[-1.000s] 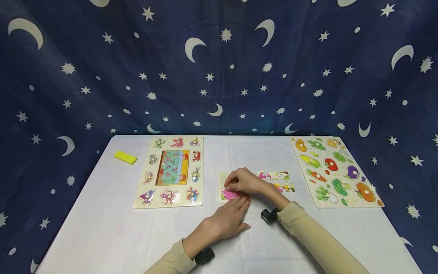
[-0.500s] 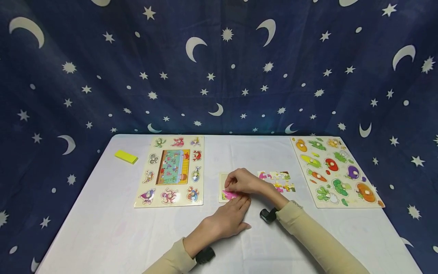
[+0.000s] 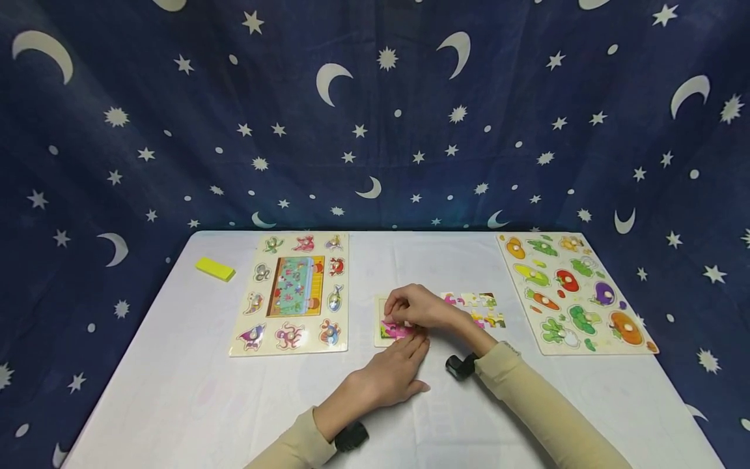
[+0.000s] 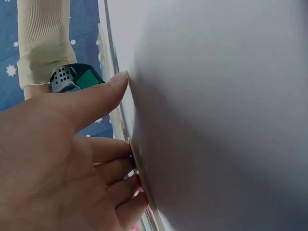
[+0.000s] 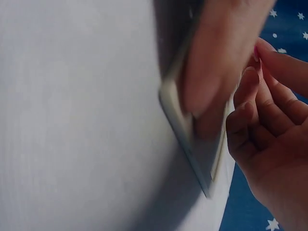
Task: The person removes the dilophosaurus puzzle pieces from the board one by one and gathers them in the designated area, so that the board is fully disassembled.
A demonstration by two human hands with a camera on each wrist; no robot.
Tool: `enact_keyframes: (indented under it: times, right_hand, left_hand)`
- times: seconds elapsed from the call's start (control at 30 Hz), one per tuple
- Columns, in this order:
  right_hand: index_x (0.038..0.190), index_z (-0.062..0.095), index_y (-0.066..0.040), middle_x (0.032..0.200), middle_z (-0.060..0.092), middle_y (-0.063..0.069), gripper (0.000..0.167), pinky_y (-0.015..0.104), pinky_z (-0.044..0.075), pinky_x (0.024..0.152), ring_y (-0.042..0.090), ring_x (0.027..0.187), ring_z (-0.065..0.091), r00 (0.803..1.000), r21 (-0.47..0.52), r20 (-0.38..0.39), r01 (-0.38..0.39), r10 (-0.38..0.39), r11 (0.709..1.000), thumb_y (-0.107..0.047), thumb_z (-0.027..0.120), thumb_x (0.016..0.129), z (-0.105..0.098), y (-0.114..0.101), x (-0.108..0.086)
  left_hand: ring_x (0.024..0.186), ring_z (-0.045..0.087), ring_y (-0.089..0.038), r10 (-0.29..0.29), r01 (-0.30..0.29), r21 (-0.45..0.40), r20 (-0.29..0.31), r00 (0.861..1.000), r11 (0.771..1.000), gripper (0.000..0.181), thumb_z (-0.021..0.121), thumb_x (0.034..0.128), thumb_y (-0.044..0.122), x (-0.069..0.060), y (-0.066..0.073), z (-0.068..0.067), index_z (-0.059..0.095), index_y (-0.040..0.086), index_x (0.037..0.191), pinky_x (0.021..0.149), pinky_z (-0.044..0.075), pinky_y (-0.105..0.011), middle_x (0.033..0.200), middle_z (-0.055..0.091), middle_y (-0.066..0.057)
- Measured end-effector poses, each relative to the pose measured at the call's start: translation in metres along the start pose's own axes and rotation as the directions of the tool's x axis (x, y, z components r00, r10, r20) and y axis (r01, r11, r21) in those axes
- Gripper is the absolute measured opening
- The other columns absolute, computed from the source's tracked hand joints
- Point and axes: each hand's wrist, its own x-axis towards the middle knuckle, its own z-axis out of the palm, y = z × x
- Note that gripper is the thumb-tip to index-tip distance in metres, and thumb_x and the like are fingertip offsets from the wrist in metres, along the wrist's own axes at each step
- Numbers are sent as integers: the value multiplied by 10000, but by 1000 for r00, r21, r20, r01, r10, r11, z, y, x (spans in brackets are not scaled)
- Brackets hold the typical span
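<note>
A small wooden puzzle tray [image 3: 379,306] lies mid-table, with pink and green puzzle pieces [image 3: 394,331] showing inside it. My left hand [image 3: 389,376] rests its straight fingers on the tray's near right side, thumb apart on the cloth. In the left wrist view those fingertips [image 4: 130,197] reach the tray's edge. Over the tray, my right hand [image 3: 423,307] has its thumb and forefinger together. The right wrist view shows a sliver of a pink puzzle piece [image 5: 256,53] pinched there; most of it is hidden. Loose puzzle pieces [image 3: 487,300] lie behind the right wrist.
A sea-animal peg board [image 3: 249,254] lies left of the tray. To the right is a vegetable peg board [image 3: 551,306]. A yellow block [image 3: 215,269] sits at the far left of the white table [image 3: 193,391]. A starry curtain [image 3: 375,117] hangs behind.
My right hand has shifted slightly over the tray, its fingers raised a little. More of the pink pieces and a green strip show in the tray. My left hand has stayed put.
</note>
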Motion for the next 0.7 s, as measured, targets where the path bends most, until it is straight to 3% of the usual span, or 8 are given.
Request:
enact_keyframes:
  times: [0.23, 0.53, 0.7]
  right_hand:
    - [931, 737, -95, 801, 704, -18, 87, 237, 479, 676, 106, 707, 566, 998, -37, -63, -26, 24, 999, -175, 772, 925, -17, 4, -17]
    - [936, 731, -71, 791, 697, 6, 39, 224, 449, 541, 115, 624, 533, 990, -47, -128, -74, 67, 996, -104, 738, 917, -33, 19, -53]
    - [943, 733, -48, 803, 693, 20, 80, 219, 468, 565, 132, 660, 568, 985, -57, -152, -95, 85, 994, -13, 668, 912, -43, 31, -76]
  left_hand:
    - [1573, 262, -231, -8, 8, -18, 4, 1000, 1000, 783, 621, 1006, 471, 1, -2, 2, 351, 26, 1592, 1268, 268, -327, 1690, 293, -106]
    - [1575, 257, -245, -14, 14, -31, 22, 1000, 999, 923, 692, 923, 554, -1, -2, 2, 335, 41, 1603, 1265, 273, -322, 1691, 294, -95]
    - [1573, 264, -246, -8, 8, -2, 11, 1000, 1000, 926, 689, 921, 561, -1, -2, 4, 337, 42, 1603, 1255, 301, -338, 1701, 271, -91]
